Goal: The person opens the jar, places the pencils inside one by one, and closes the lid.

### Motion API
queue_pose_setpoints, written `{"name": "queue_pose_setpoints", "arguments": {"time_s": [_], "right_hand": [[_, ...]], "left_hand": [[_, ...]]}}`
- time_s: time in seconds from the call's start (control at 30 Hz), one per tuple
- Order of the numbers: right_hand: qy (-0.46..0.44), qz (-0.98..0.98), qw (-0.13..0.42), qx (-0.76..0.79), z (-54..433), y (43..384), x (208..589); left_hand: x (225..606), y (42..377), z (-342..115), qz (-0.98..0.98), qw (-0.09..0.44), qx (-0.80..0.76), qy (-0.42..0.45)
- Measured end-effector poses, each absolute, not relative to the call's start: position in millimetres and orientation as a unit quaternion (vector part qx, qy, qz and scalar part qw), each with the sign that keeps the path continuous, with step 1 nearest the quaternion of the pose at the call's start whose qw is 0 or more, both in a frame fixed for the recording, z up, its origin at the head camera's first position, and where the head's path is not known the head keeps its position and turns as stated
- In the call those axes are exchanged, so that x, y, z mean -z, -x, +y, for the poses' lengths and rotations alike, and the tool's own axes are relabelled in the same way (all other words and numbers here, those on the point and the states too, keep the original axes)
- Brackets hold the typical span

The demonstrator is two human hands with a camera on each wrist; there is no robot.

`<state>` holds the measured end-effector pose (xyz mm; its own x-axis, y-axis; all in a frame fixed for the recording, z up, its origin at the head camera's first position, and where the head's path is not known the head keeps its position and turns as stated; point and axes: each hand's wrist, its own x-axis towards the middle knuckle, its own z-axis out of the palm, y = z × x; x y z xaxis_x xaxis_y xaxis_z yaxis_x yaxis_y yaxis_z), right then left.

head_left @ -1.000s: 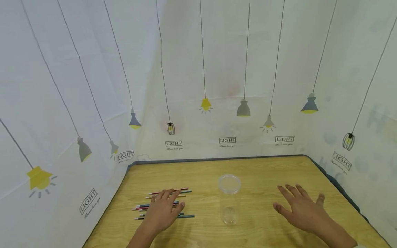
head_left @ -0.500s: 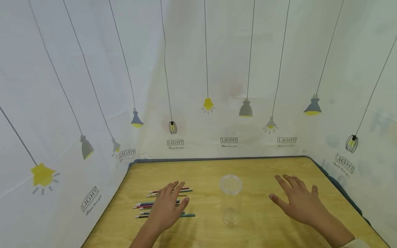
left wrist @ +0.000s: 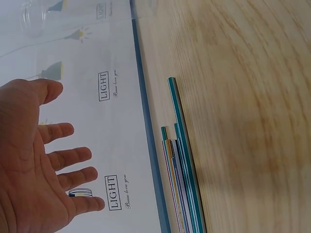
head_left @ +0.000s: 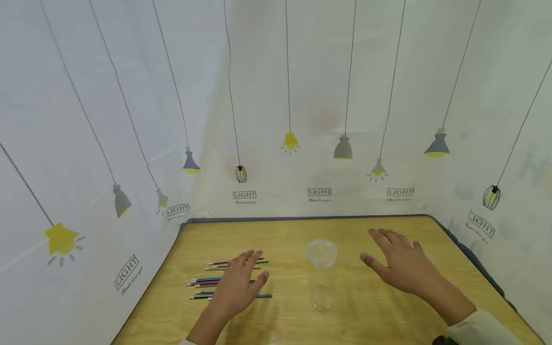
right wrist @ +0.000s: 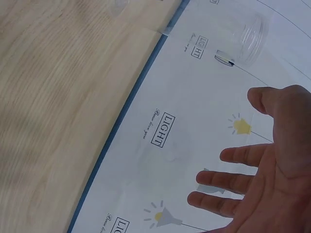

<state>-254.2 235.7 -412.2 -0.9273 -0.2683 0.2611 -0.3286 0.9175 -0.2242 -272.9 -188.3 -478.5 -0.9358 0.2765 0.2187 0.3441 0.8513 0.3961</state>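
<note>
A clear plastic jar [head_left: 321,278] with a round rim stands upright on the wooden table, between the two hands. My left hand [head_left: 237,287] hovers over a group of pencils [head_left: 200,281], fingers spread and holding nothing; it hides part of them. In the left wrist view the pencils [left wrist: 182,160] lie side by side, some teal, one yellowish. To the right of the jar, my right hand [head_left: 401,263] is in the air with its fingers extended and nothing in them. The right wrist view shows the jar [right wrist: 248,39] beyond the thumb.
The wooden table [head_left: 353,321] has a dark blue edge. White sheeting [head_left: 267,96] printed with hanging lamps and "LIGHT" labels rises behind it and along both sides. A small dark object [head_left: 444,340] shows by the right sleeve at the bottom.
My right hand has moved left and farther forward, nearer the jar. The left hand has shifted slightly right above the pencils. Pencils and jar stay in place on the table.
</note>
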Motion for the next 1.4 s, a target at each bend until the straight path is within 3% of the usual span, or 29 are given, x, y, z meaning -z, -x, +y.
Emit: {"name": "queue_pose_setpoints", "arguments": {"time_s": [0.87,1.4], "right_hand": [[-0.145,-0.976,0.095,-0.133,238.6,257.0,414.9],[-0.185,-0.969,0.09,-0.136,210.3,263.6,392.8]], "left_hand": [[470.3,280.5,-181.9,-0.962,0.077,0.195,0.176],[488.7,282.6,-153.2,-0.927,0.027,0.319,0.196]]}}
